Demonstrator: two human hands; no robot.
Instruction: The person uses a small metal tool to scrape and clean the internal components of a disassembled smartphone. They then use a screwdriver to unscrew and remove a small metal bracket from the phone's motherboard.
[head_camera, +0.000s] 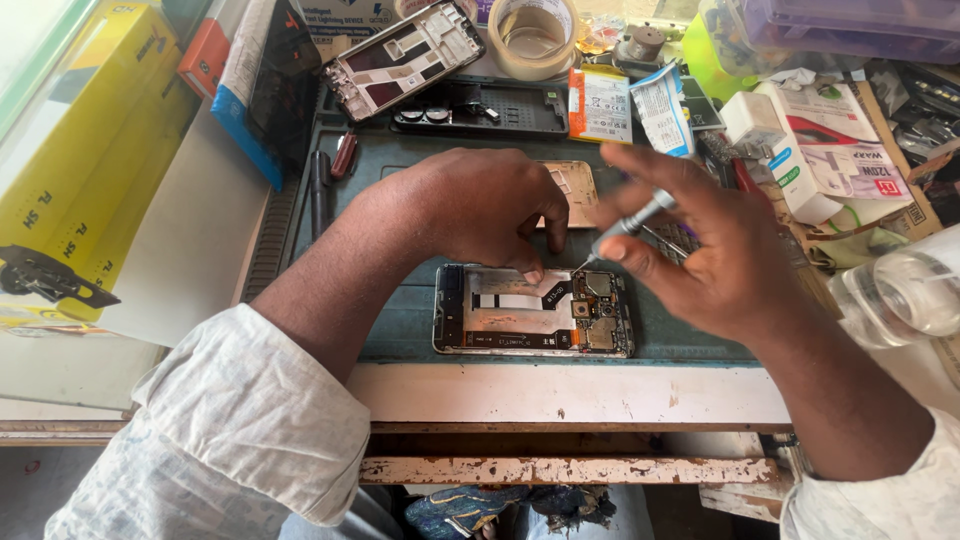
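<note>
Now the left hand (480, 205) presses its fingers down on the opened phone (533, 312) lying on the tabletop mat (400, 160), while the right hand (690, 245) pinches a small screwdriver (625, 228), tip at the circuit board: mid-screw work, likely needing steady, upright turning.

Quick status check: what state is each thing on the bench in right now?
Phone: back cover off, circuit board exposed, lying flat on the mat.
Left hand: fingertips pressing on the phone's top edge.
Right hand: gripping a screwdriver.
Screwdriver: tilted, tip at the phone's upper right area.
Second phone frame: stripped open, lying at the back.
Tape roll: lying flat.
Clear bottle: on its side.
</note>
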